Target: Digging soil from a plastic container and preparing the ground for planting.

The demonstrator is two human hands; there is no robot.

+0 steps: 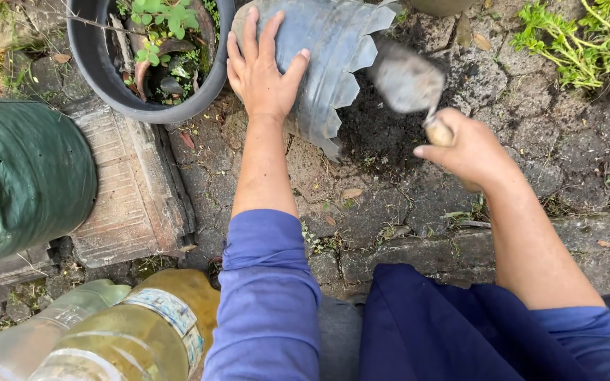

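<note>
A grey plastic pot (pixel 326 56) with a jagged cut rim lies tipped on its side on the stone paving. My left hand (pixel 259 67) lies flat on its wall, fingers spread. Dark soil (pixel 379 130) has spilled out below its mouth. My right hand (pixel 464 148) grips the wooden handle of a small trowel (pixel 407 81). The trowel's dusty blade is blurred and sits right at the pot's mouth, above the soil.
A black pot (pixel 100 70) with small green plants stands at the upper left. A dark green bag (pixel 22 176) lies at the left beside a brick slab (pixel 121 197). Two plastic bottles (pixel 118 331) lie at the bottom left. Weeds (pixel 573 39) grow at the upper right.
</note>
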